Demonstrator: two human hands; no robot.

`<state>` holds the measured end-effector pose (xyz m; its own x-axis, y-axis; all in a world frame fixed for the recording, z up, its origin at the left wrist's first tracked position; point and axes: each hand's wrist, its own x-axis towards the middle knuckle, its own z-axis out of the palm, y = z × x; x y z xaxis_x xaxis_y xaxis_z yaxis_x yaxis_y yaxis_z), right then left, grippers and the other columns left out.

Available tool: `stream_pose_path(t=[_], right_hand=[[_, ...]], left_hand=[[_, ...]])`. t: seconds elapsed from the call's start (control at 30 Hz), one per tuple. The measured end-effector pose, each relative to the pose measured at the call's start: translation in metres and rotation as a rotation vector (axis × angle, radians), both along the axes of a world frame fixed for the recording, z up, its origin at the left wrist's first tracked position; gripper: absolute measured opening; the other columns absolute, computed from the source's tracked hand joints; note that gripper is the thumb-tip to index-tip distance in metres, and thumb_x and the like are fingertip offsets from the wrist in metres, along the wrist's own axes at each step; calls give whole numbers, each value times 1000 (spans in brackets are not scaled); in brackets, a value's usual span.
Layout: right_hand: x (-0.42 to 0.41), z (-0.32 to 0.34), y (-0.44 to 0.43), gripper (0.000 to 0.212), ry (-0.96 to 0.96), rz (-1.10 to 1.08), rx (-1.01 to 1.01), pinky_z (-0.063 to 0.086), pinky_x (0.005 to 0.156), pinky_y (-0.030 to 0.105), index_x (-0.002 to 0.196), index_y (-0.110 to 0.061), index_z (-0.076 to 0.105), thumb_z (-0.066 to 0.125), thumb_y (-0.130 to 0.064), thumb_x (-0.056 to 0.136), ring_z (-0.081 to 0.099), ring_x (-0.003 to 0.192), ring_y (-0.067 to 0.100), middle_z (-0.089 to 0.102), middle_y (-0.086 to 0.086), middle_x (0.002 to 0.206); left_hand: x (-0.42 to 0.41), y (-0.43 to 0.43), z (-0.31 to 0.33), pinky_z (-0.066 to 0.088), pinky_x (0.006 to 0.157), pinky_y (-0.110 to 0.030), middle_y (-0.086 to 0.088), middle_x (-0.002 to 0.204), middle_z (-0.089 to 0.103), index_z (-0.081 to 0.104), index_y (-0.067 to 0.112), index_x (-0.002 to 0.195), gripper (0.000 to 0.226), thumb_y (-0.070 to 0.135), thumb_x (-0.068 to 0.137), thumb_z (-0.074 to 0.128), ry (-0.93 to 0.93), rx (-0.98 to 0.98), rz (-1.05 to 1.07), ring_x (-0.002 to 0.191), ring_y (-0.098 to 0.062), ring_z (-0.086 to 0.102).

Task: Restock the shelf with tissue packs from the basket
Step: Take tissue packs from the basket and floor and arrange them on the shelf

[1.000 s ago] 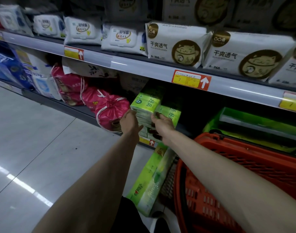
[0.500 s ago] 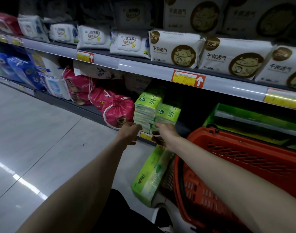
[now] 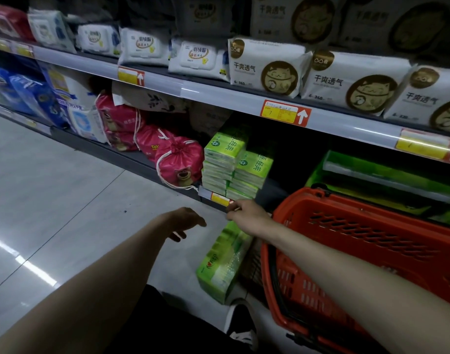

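1. Fingers of the left hand hang loosely spread and empty over the floor, just below the green tissue packs, which stand in two stacks at the front of the bottom shelf.
2. Right hand hovers at the shelf lip under the stacks, its fingers loosely bent and close together, blurred, gripping nothing that shows.
3. Both stacks sit flush to the edge with labels facing out, likely so shoppers can read and reach them; the left stack rises higher than the right.
4. One long green pack leans against the outside of the red basket, within easy reach, probably waiting its turn. What the basket holds cannot be seen.
5. Pink drawstring bags press against the stacks on the left, so any further packs would seem to belong in the dark gap to the right.
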<state>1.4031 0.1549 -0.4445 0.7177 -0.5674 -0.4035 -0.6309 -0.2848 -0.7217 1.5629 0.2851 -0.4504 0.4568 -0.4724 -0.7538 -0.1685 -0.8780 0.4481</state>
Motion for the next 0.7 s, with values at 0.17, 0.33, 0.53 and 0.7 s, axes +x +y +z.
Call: stream_pose_path(t=[0.17, 0.33, 0.53, 0.7], right_hand=[[-26, -4, 3, 21, 161, 70, -86, 52, 75, 29, 111, -25, 68, 64, -32, 92, 65, 97, 19, 68, 0, 110], [-50, 4, 6, 31, 182, 24, -154, 53, 95, 35, 121, -20, 68, 57, -30, 93, 62, 121, 31, 66, 11, 129], [-63, 1, 28, 42, 305, 28, -120, 48, 82, 33, 127, -15, 64, 56, -39, 93, 63, 119, 34, 64, 11, 130], [-52, -28, 54, 49, 462, 57, 74, 46, 105, 41, 142, -15, 58, 56, -35, 98, 58, 130, 32, 60, 12, 139]], left_hand=[[-10, -13, -15, 56, 101, -45, -14, 150, 48, 35, 20, 156, 69, 42, 98, 64, -19, 82, -159, 116, -34, 66], [-18, -32, -19, 57, 91, -39, -11, 139, 52, 40, 21, 153, 62, 41, 99, 64, 38, 51, -188, 99, -27, 67], [-29, -48, -21, 56, 83, -37, -17, 148, 48, 60, 24, 132, 32, 38, 104, 55, 106, 29, -185, 86, -25, 66], [-39, -55, -45, 57, 90, -40, -6, 117, 60, 62, 19, 128, 35, 39, 100, 60, 72, 96, -242, 91, -25, 65]])
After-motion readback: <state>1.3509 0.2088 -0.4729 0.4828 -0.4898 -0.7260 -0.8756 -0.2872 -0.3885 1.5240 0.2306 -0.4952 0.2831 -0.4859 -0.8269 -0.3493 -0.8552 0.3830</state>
